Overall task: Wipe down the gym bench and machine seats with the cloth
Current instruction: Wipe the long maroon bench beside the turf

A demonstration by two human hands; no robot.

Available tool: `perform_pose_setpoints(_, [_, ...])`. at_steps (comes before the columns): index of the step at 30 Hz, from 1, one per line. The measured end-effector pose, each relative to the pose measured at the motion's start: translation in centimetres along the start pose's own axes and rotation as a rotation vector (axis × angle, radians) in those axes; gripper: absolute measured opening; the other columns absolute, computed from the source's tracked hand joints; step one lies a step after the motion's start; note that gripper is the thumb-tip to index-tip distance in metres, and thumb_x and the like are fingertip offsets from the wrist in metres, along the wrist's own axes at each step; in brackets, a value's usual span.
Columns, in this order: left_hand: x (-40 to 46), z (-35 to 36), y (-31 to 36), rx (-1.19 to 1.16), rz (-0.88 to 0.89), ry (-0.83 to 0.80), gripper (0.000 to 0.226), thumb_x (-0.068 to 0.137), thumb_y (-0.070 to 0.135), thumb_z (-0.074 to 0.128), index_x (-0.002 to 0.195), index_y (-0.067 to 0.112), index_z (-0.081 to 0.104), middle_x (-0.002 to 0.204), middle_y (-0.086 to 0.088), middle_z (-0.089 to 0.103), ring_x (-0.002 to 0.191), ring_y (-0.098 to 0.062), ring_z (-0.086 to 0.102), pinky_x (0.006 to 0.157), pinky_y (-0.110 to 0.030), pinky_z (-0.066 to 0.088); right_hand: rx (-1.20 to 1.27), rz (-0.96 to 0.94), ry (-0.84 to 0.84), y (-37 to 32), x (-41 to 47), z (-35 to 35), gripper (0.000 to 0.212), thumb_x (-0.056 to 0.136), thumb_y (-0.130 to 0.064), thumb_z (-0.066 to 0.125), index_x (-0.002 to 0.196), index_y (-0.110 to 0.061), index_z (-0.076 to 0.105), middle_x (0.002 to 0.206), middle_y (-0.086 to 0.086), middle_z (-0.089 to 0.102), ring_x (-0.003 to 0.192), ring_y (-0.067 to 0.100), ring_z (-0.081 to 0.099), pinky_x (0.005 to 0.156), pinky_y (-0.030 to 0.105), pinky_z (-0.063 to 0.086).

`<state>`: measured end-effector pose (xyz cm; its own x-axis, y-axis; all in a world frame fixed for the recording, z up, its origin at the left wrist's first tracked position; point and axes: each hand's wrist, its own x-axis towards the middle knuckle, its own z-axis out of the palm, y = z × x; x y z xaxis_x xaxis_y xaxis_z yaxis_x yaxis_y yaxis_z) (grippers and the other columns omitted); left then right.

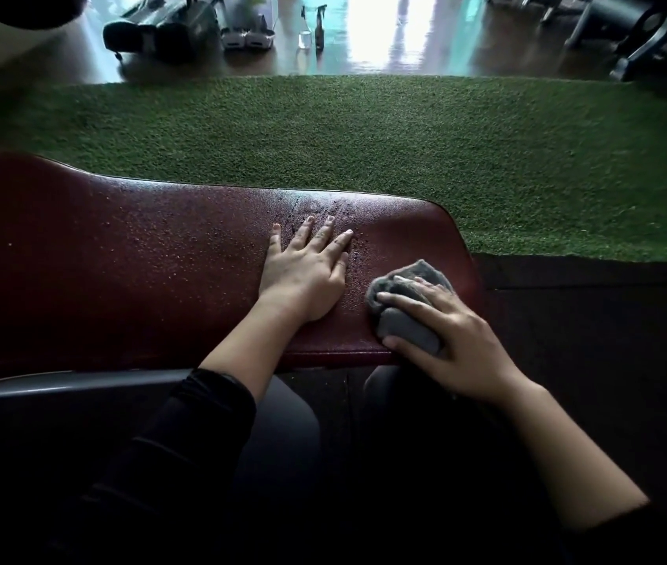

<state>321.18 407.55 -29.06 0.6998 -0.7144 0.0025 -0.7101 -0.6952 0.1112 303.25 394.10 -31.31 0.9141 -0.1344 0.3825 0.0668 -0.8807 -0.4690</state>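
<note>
**A:** Where's the cloth?

**B:** Crumpled grey soft cloth (407,307) is under the right hand (450,340), at the near right corner of the dark red padded vinyl bench top (119,271), call it the tabletop. Fingers (399,298) are curled over the wad, thumb along its near edge, so it is gripped, not just pressed flat.

**A:** Left hand?

**B:** Left hand (303,271) lies palm down on the pad, just beside the cloth on its left, not touching it. Fingers (325,238) straight and slightly spread, holding nothing. Looks like bracing.

**A:** Surface state?

**B:** Droplets (185,254) all over the vinyl, densest left of the left thumb. Streaky marks just past the left fingertips. My read: sprayed, mostly unwiped.

**A:** Handling?

**B:** Cloth is light and limp, likely bunches under load. Best held as now: palm on top, fingers wrapped over the far edge, so it doesn't roll out. Wet vinyl probably slick; the pad should give a bit under pressure.

**A:** Arm pose?

**B:** Both forearms reach forward from the near side. Left has a dark sleeve (209,405) pushed up to mid-forearm, wrist straight. Right forearm comes in angled from the right, wrist low over the pad's near edge.

**A:** Beyond the fingers?

**B:** Green artificial turf (364,136), then a glossy floor with a dark spray bottle (319,28) standing well away.
</note>
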Motion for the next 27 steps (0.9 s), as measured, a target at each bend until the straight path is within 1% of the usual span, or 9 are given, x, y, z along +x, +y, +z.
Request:
perform_pose_setpoints(3, [-0.1,0.0,0.0,-0.004,-0.003,0.007,0.050,0.102,0.047,0.017,0.151,0.044,0.010,0.162,0.013,0.001,0.149,-0.012,-0.004,0.118,-0.049,-0.009,0.037,0.058,-0.009,3.2,-0.5,-1.5,0.053,0.082,-0.060,0.057,0.129,-0.034,0.055,0.140,-0.007,0.051,0.135,0.009,0.040,0.113,0.043,0.031])
perform_pose_setpoints(6, [0.1,0.1,0.1,-0.010,-0.005,0.002,0.050,0.102,0.046,0.017,0.151,0.043,0.010,0.162,0.013,0.002,0.149,-0.012,-0.003,0.118,-0.050,-0.009,0.019,0.292,-0.007,4.5,1.9,-2.3,0.062,0.075,-0.072,0.055,0.129,-0.041,0.054,0.143,-0.010,0.047,0.138,0.009,0.035,0.116,0.037,0.027])
perform_pose_setpoints(8, [0.1,0.1,0.2,-0.019,-0.010,0.000,0.050,0.102,0.046,0.017,0.152,0.043,0.010,0.161,0.014,0.002,0.149,-0.011,-0.003,0.118,-0.049,-0.009,-0.077,0.336,-0.072,3.7,3.8,-1.3,0.061,0.076,-0.067,0.056,0.132,-0.043,0.051,0.148,-0.010,0.040,0.141,0.011,0.029,0.118,0.036,0.021])
perform_pose_setpoints(13, [0.2,0.2,-0.1,-0.033,-0.013,0.014,0.051,0.103,0.043,0.018,0.153,0.038,0.010,0.161,0.016,0.003,0.149,-0.009,-0.002,0.118,-0.047,-0.009,0.013,0.068,-0.080,-1.2,2.9,1.1,0.059,0.080,-0.063,0.054,0.132,-0.035,0.054,0.145,-0.004,0.046,0.139,0.015,0.035,0.117,0.035,0.023])
perform_pose_setpoints(16, [0.2,0.1,-0.2,-0.042,-0.011,0.011,0.051,0.103,0.043,0.019,0.153,0.038,0.011,0.161,0.016,0.003,0.149,-0.009,-0.002,0.119,-0.046,-0.009,0.034,-0.085,-0.111,-0.2,0.0,-0.5,0.053,0.085,-0.051,0.060,0.134,-0.029,0.054,0.147,-0.005,0.043,0.140,0.012,0.032,0.117,0.034,0.024])
perform_pose_setpoints(18, [0.1,0.0,-0.2,-0.043,-0.008,0.013,0.051,0.103,0.043,0.020,0.153,0.038,0.012,0.161,0.015,0.004,0.149,-0.009,-0.002,0.118,-0.046,-0.009,0.046,-0.110,-0.126,1.9,-0.9,-1.8,0.053,0.086,-0.047,0.062,0.133,-0.024,0.055,0.146,-0.003,0.044,0.140,0.013,0.034,0.116,0.038,0.025])
perform_pose_setpoints(21, [-0.1,-0.4,-0.4,-0.057,-0.002,0.006,0.053,0.102,0.045,0.023,0.153,0.035,0.014,0.162,0.013,0.006,0.149,-0.008,-0.001,0.118,-0.045,-0.010,0.099,0.040,-0.117,4.6,0.5,-2.7,0.057,0.082,-0.059,0.059,0.131,-0.030,0.056,0.143,-0.005,0.048,0.138,0.011,0.036,0.114,0.045,0.029])
perform_pose_setpoints(24, [-0.5,-0.9,-1.1,-0.061,-0.048,0.005,0.057,0.101,0.048,0.026,0.154,0.031,0.014,0.162,0.013,0.005,0.148,-0.006,-0.001,0.116,-0.048,-0.011,0.033,0.219,-0.114,5.0,4.0,-1.9,0.064,0.076,-0.075,0.051,0.131,-0.042,0.052,0.147,-0.010,0.042,0.140,0.009,0.030,0.116,0.040,0.025])
perform_pose_setpoints(27, [-1.1,-1.4,-2.7,-0.028,-0.117,0.011,0.059,0.100,0.053,0.026,0.154,0.033,0.013,0.162,0.011,0.004,0.149,-0.007,0.000,0.116,-0.053,-0.011,-0.036,0.241,-0.183,3.7,8.0,0.3,0.065,0.076,-0.069,0.051,0.136,-0.045,0.045,0.154,-0.008,0.031,0.145,0.013,0.018,0.119,0.037,0.015])
